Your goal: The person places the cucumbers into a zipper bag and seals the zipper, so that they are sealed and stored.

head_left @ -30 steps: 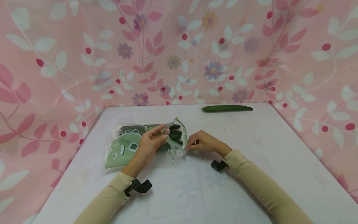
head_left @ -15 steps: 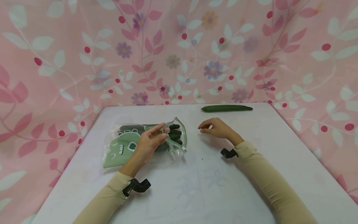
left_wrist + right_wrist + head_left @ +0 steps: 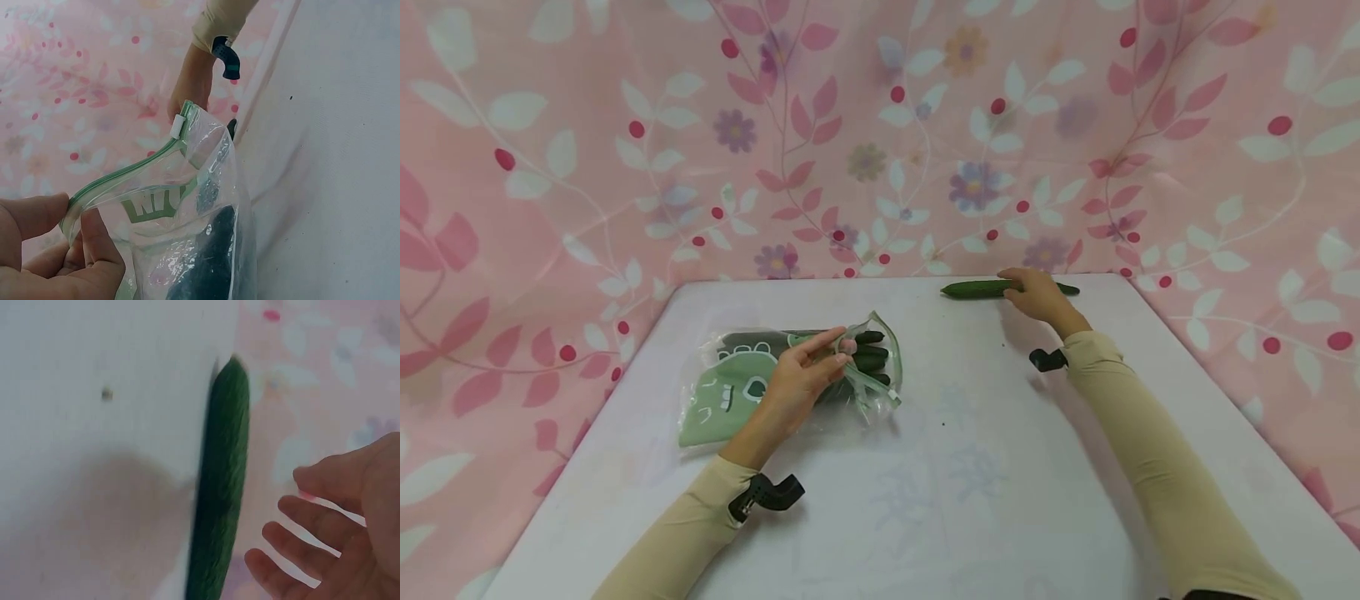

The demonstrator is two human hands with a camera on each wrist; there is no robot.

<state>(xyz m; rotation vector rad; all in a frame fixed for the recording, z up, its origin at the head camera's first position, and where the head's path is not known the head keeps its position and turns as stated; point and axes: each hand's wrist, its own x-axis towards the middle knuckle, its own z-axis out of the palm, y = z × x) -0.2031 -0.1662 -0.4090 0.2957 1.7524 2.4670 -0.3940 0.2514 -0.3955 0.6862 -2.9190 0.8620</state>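
My left hand [image 3: 797, 385] pinches the mouth of a clear zip bag [image 3: 718, 412] printed with a green cartoon face, lying on the table's left half. Dark green cucumbers [image 3: 871, 360] show inside the gaping mouth. In the left wrist view, thumb and fingers hold the green zip strip [image 3: 119, 174], whose white slider [image 3: 178, 127] sits toward the far end. Toward the back right, my right hand [image 3: 1039, 296] hovers over a loose cucumber [image 3: 973, 289], overlapping its middle. The right wrist view shows those fingers spread and apart from the cucumber [image 3: 222, 475].
A white cloth [image 3: 925, 500] covers the table. Its back edge meets a pink floral curtain [image 3: 865, 142], close behind the loose cucumber. Small dark specks [image 3: 943, 424] dot the cloth. Each wrist wears a black camera mount [image 3: 767, 496].
My right hand let go of the bag's zip end and moved right and away from me, to the loose cucumber. My left hand and the bag stay nearly in place.
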